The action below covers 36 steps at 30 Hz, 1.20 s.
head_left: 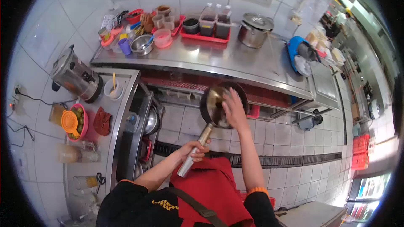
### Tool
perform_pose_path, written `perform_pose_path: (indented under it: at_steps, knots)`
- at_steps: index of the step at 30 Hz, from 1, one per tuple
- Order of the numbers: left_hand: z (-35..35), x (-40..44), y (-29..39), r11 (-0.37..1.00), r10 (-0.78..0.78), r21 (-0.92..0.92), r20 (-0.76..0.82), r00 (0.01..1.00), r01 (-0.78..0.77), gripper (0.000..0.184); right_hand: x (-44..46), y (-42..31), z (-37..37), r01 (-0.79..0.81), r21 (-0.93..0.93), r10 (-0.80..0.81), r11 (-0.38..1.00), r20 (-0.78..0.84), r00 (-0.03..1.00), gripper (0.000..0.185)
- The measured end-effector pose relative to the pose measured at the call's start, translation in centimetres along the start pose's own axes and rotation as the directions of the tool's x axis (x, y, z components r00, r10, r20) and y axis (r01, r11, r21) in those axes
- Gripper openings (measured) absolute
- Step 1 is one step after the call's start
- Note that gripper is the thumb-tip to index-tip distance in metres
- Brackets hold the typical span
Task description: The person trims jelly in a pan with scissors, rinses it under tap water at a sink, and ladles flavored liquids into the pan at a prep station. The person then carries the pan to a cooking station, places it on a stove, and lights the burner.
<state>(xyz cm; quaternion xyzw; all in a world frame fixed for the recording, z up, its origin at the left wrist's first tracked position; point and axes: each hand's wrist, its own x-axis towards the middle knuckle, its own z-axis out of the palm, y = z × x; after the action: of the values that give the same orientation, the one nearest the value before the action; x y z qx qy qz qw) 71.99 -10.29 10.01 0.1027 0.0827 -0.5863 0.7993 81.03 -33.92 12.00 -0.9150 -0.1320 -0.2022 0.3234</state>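
My left hand is wrapped round the long metal handle of a dark frying pan, which is held in front of me above the floor. The pan is tilted, and its inside has a brassy shine. Over the right part of the pan is my right hand, its fingers stretched out and apart. It covers part of the inside, and I cannot tell whether the fingertips touch the surface.
Ahead is a steel counter with a lidded pot, a red tray, a steel bowl and a blue device. To the left stand a steel urn and a pink fruit basket. A drain grate crosses the floor.
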Motion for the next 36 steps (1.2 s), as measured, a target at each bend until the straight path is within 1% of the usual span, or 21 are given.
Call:
perform_pose_path:
  at_steps: [1,3,5,7,8,11,13,14,15,17,18,20,21,24,25,27,29,32,33,35,36]
  knots:
    - [-0.5,-0.4,0.2,0.999,0.014,-0.030,-0.019,1.000,-0.015,0.025,2.2,-0.9,-0.2,0.007,0.183,-0.005,0.983,-0.008,1.000,0.031]
    - [-1.4,-0.4,2.2,0.984,0.147,-0.115,0.103,0.984,-0.136,0.026,6.6,-1.8,-0.9,0.010,0.269,-0.003,0.963,-0.024,1.000,0.028]
    - [-1.4,-0.1,4.4,0.965,0.217,-0.174,0.092,0.972,-0.199,0.024,10.7,-1.3,-1.3,-0.255,0.677,0.298,0.690,0.056,0.953,0.026]
    - [-1.8,0.6,6.8,0.926,0.308,-0.269,0.138,0.941,-0.264,0.022,15.2,1.0,-1.0,-0.347,0.759,0.407,0.550,0.118,0.906,0.023]
    - [-2.1,1.0,7.8,0.918,0.331,-0.276,0.131,0.935,-0.286,0.022,17.4,2.6,-0.5,-0.350,0.761,0.392,0.546,0.138,0.909,0.023]
    - [-2.7,3.8,12.8,0.879,0.414,-0.370,0.282,0.865,-0.300,0.020,26.1,8.2,2.1,-0.381,0.650,0.380,0.658,0.150,0.913,0.023]
    - [-2.8,5.4,16.3,0.857,0.450,-0.422,0.332,0.829,-0.297,0.018,32.4,12.1,5.2,-0.300,0.579,0.378,0.758,-0.016,0.926,0.023]
    - [-3.0,6.0,17.8,0.842,0.468,-0.440,0.305,0.830,-0.313,0.018,35.6,12.4,5.5,-0.334,0.466,0.390,0.820,-0.027,0.921,0.032]
    - [-3.2,6.4,19.6,0.845,0.469,-0.431,0.310,0.827,-0.318,0.018,38.7,12.6,6.4,-0.323,0.471,0.382,0.821,-0.033,0.924,0.032]
    - [-3.7,7.0,21.7,0.821,0.471,-0.466,0.230,0.852,-0.328,0.018,43.4,13.4,8.8,-0.351,0.167,0.376,0.921,-0.156,0.913,0.036]
    - [-4.3,7.4,22.6,0.819,0.476,-0.468,0.234,0.847,-0.331,0.018,45.4,14.9,10.1,-0.345,0.165,0.370,0.924,-0.154,0.916,0.036]
    - [-5.0,7.4,24.7,0.864,0.429,-0.387,0.229,0.874,-0.323,0.018,48.9,16.9,12.0,-0.364,-0.025,0.363,0.931,0.175,0.915,0.043]
    - [-5.1,7.5,25.7,0.864,0.427,-0.388,0.226,0.875,-0.321,0.018,50.3,17.4,12.7,-0.368,-0.024,0.366,0.930,0.176,0.914,0.043]
    - [-5.7,7.4,27.3,0.858,0.384,-0.431,0.178,0.906,-0.279,0.018,51.8,17.3,12.4,-0.293,-0.143,0.280,0.945,-0.106,0.954,0.045]
    - [-6.2,7.2,28.2,0.877,0.348,-0.406,0.169,0.922,-0.257,0.018,51.4,17.0,11.5,-0.313,-0.146,0.299,0.939,-0.106,0.948,0.045]
    - [-6.9,6.9,30.8,0.899,0.295,-0.381,0.165,0.941,-0.215,0.018,51.2,17.9,10.2,-0.365,-0.292,0.395,0.884,0.050,0.917,0.044]
    - [-7.7,6.2,32.8,0.957,0.172,-0.254,0.099,0.980,-0.143,0.020,50.9,19.8,11.0,-0.352,-0.329,0.379,0.876,0.020,0.925,0.037]
    - [-8.5,5.7,36.8,0.979,0.030,-0.206,0.092,0.995,-0.011,0.020,51.7,20.0,11.6,-0.284,-0.085,0.291,0.955,0.083,0.953,0.031]
    - [-8.9,5.6,38.0,0.982,-0.031,-0.180,0.090,0.995,0.047,0.020,52.1,19.8,12.5,-0.313,-0.096,0.320,0.945,0.070,0.945,0.031]
    - [-9.4,5.8,40.1,0.977,-0.108,-0.173,0.091,0.990,0.123,0.020,53.1,19.3,14.0,-0.374,0.002,0.362,0.927,0.247,0.899,0.026]
    - [-9.7,6.0,41.0,0.968,-0.163,-0.177,0.089,0.983,0.176,0.020,53.0,18.9,14.5,-0.320,-0.019,0.316,0.947,0.232,0.920,0.028]
